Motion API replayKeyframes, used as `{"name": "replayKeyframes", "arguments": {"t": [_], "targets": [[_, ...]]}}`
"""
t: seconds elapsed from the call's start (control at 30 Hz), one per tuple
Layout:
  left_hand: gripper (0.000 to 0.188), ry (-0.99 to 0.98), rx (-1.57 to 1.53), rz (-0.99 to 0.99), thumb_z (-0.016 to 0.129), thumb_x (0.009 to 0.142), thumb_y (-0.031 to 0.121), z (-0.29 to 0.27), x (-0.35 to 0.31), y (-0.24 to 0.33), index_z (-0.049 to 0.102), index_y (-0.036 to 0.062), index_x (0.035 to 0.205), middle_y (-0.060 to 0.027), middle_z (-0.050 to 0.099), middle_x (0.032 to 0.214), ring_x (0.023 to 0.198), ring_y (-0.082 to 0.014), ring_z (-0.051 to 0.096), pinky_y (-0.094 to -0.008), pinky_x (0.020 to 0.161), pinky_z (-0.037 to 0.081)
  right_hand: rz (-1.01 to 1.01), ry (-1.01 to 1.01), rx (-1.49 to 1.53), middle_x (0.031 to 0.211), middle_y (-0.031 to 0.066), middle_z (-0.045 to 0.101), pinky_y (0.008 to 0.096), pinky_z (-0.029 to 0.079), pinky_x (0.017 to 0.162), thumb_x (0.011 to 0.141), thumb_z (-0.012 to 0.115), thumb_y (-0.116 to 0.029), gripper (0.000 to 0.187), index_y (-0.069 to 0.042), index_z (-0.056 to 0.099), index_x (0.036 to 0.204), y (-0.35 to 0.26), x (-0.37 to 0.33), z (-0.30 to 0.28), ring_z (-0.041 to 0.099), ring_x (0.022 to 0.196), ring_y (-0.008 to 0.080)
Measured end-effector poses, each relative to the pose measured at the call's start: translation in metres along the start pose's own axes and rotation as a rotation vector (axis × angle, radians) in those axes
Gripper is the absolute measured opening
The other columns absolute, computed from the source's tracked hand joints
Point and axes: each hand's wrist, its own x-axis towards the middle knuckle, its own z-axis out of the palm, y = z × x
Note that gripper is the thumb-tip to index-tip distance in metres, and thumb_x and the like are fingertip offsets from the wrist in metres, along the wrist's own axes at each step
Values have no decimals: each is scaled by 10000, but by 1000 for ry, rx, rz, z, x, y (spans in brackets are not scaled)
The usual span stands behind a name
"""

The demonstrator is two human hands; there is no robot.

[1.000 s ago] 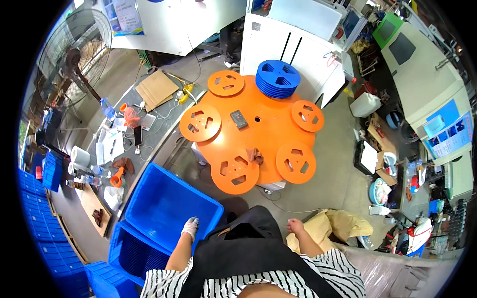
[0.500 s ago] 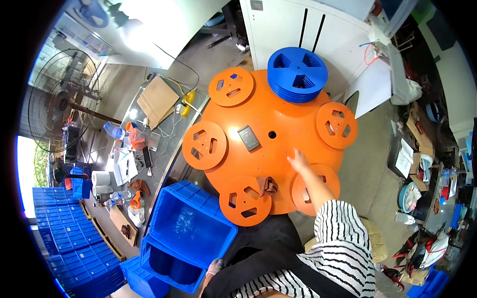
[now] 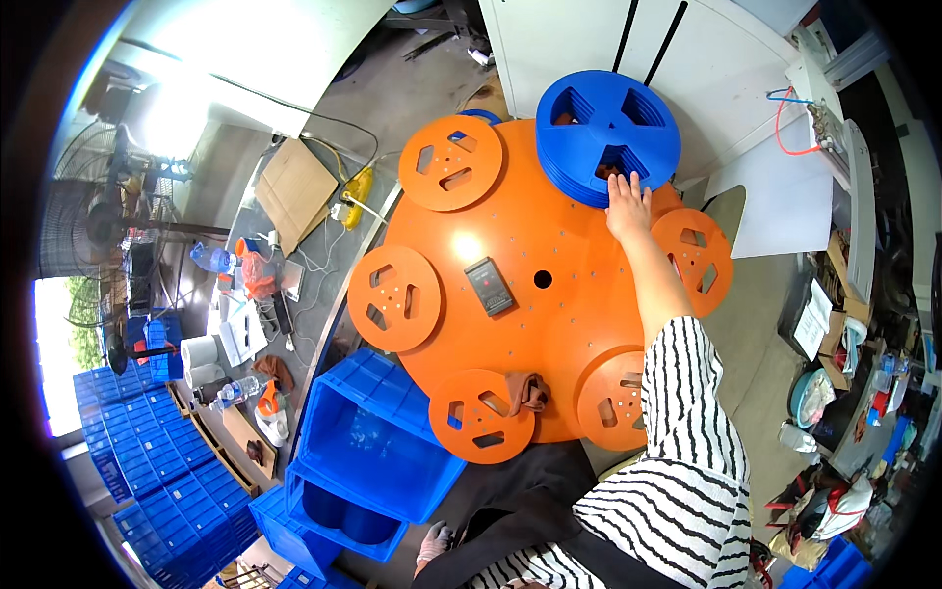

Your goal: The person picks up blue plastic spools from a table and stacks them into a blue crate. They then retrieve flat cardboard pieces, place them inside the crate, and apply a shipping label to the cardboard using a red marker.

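A stack of blue round discs, each with cut-out windows like reel flanges, rests at the far side of a large orange round table. At the stack's near edge is my right hand, open, its fingers stretched over the rim by a window. Whether it touches the discs is hard to tell. Low beside my dark apron, my left hand looks covered by a pale glove; its fingers are mostly hidden and nothing shows in it.
Orange slotted discs ring the table, which also bears a dark rectangular device and a brown cloth. Blue crates stand to the left near me. A cluttered grey bench lies beyond them, and a white cabinet stands behind.
My right hand has reached forward from above the table's near right part to the blue stack. The view has shifted slightly; my left hand stays low by the apron.
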Motion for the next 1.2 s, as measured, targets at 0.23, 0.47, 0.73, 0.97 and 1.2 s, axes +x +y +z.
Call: {"name": "replayKeyframes", "arguments": {"t": [0.23,0.47,0.73,0.97,1.2], "targets": [[458,-17,-46,9,534,928,309,3,-8,46,497,67,1315,-111,651,1016,883,-190,601,-311,795,478,-239,63,59,1069,107,579,449,388,988,846,611,-84,289,-58,585,1132,-3,-27,1,508,1070,295],[463,-17,-137,186,540,926,312,3,41,-24,508,52,1308,-132,638,1093,990,-202,589,-309,862,457,-373,35,298,947,78,558,419,428,821,731,727,-116,320,-78,539,988,-33,-136,12,527,971,282],[455,-26,-111,243,514,947,303,16,29,-22,492,44,1320,-143,618,1150,1066,-228,571,-324,932,428,-632,52,343,844,45,535,381,420,757,755,599,-75,152,-114,550,893,-61,-283,-15,531,880,240],[440,-32,-355,376,528,956,302,36,48,-76,487,71,1329,-110,643,1105,1055,-203,581,-313,926,434,-885,148,326,826,25,523,357,421,718,731,591,-81,151,-124,541,868,-111,-372,-64,533,850,222],[414,-15,-768,390,556,952,250,56,35,-187,498,71,1321,-65,634,1037,926,-150,569,-282,862,446,-1178,66,303,857,49,524,378,423,751,648,714,-98,316,-100,549,917,-207,-469,-106,525,882,247]]}}
